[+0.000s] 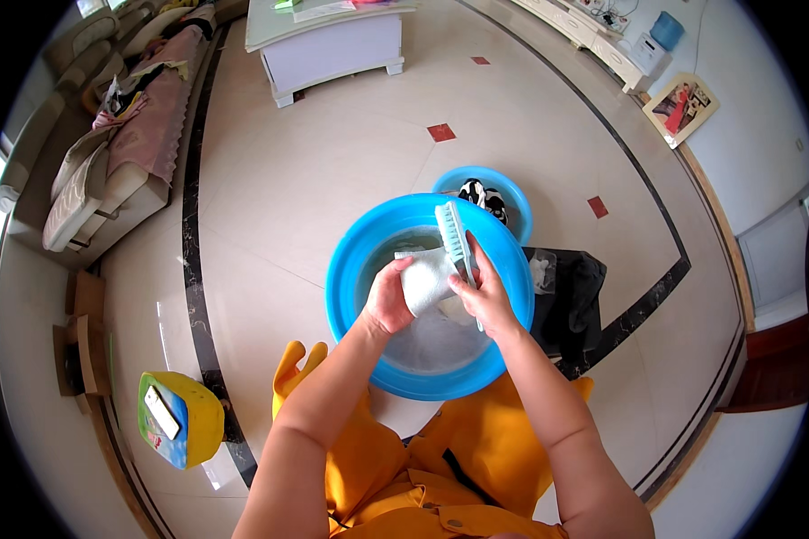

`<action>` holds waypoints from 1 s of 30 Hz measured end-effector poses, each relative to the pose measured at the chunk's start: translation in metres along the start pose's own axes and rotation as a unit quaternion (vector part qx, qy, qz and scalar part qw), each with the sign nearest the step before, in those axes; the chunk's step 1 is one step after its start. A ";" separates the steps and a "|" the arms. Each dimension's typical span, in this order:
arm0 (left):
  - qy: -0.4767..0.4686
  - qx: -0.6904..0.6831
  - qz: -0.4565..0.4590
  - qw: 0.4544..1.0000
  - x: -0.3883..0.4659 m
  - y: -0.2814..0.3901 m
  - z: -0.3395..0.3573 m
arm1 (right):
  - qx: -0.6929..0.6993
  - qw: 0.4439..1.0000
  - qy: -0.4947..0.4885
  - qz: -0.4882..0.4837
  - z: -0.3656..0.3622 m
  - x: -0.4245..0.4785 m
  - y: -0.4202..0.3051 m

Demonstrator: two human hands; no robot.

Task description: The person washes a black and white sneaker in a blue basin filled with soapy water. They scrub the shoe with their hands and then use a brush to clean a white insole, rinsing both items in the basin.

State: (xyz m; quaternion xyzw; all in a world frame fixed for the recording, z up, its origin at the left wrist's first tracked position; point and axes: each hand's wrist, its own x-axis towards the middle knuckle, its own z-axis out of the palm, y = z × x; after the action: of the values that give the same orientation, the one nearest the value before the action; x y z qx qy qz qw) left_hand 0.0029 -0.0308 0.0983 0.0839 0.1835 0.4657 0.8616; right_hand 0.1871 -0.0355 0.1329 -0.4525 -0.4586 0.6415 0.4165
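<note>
Over a large blue plastic basin [350, 232], my left hand [390, 298] grips a whitish fabric piece [426, 279], its thumb on the upper left edge. My right hand [487, 290] holds a scrub brush [453, 232] with pale blue bristles. The bristles face left and their lower end is beside or against the fabric; exact contact is unclear. My right thumb is at the fabric's right edge. Cloudy water [435, 343] lies in the basin, with a pale item [454, 310] partly visible under my hands.
Behind the basin, a smaller blue basin [522, 202] holds black-and-white items [473, 191]. Black fabric [580, 296] and a clear plastic bag or container [543, 271] lie at the right. A yellow stool [205, 421] bearing a phone [162, 412] stands left. A sofa and white table stand farther off.
</note>
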 end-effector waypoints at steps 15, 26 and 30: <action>0.105 0.066 0.124 0.985 0.003 -0.014 0.005 | -0.442 0.864 0.079 -0.227 0.006 -0.035 0.008; 0.135 0.062 0.218 0.965 0.007 -0.035 0.015 | -0.539 0.809 0.106 -0.212 0.028 -0.031 0.022; 0.116 0.082 0.238 0.961 0.005 -0.035 0.017 | -0.527 0.810 0.123 -0.228 0.029 -0.021 0.021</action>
State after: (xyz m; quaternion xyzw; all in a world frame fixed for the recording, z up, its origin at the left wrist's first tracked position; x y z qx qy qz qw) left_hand 0.0392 -0.0452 0.1019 0.1407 0.2941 0.6470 0.6893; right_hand 0.1619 -0.0661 0.1217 -0.5600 -0.7612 0.1275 0.3013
